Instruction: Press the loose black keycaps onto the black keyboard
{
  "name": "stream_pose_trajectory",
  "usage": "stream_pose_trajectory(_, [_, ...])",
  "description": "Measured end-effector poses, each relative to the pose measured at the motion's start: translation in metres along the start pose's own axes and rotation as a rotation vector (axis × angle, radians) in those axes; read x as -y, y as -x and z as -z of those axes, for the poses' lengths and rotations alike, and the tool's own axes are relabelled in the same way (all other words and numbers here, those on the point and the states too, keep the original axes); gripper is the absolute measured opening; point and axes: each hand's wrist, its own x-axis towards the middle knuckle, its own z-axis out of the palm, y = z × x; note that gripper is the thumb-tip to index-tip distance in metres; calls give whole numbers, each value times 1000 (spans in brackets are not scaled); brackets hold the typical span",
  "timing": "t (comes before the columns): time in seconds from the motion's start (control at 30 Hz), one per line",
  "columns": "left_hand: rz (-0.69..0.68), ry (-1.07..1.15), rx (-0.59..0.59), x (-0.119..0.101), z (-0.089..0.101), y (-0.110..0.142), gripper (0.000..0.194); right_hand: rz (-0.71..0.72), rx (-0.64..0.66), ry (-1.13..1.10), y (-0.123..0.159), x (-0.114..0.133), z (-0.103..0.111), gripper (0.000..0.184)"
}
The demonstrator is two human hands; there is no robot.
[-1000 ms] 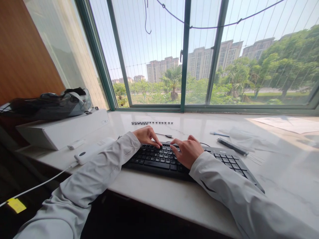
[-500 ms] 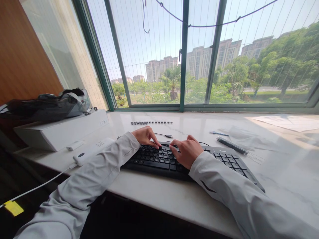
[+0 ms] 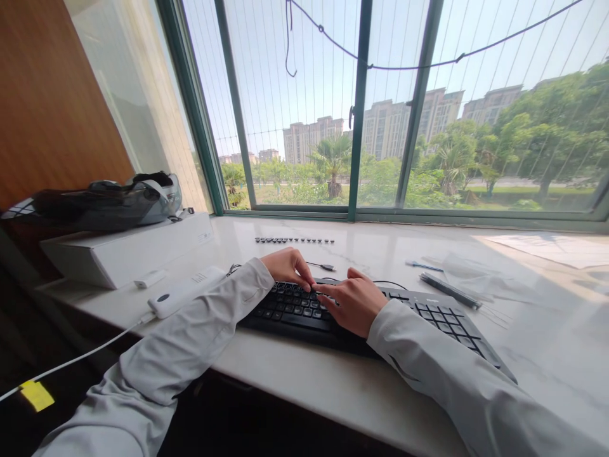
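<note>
Left hand [image 3: 288,266] and right hand [image 3: 349,303] rest close together, fingers curled, gripping nothing. Fingertips touch the flat black plastic keyboard [image 3: 304,308] on the white marble desk [image 3: 309,374].

Landmark: the white box [image 3: 128,251] stood at the left end of the pale marble sill [image 3: 309,374].
On the box: a dark bundle with a grey helmet-like shell [image 3: 107,200] lay on its top.
Before the box: a small white stick [image 3: 150,278] and a white device [image 3: 183,292] lay close to its front edge; a white cable [image 3: 71,362] ran from the device down to the left.
Right of the box: a row of small dark caps [image 3: 294,240] lay in a line near the window frame [image 3: 356,108].
Far right of the box: a black pen [image 3: 450,291], a thin blue stick [image 3: 421,265] and a paper sheet [image 3: 556,249] lay well apart from it.
</note>
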Motion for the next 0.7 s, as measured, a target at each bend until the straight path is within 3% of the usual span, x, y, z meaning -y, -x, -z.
stream_pose_trajectory(0.17, [94,123,35,2,-2,0,49,53,8,32,-6,-3,-2,38])
stream_pose_trajectory(0.4, [197,119,-11,6,-3,-4,44,43,37,30,-7,-3,-3,38])
stream_pose_trajectory(0.53, [187,-27,3,12,-2,-8,41,42,73,32,-9,-1,0,38])
stream_pose_trajectory(0.7, [178,-37,34,18,-2,-11,48,36,90,56,-12,1,5,40])
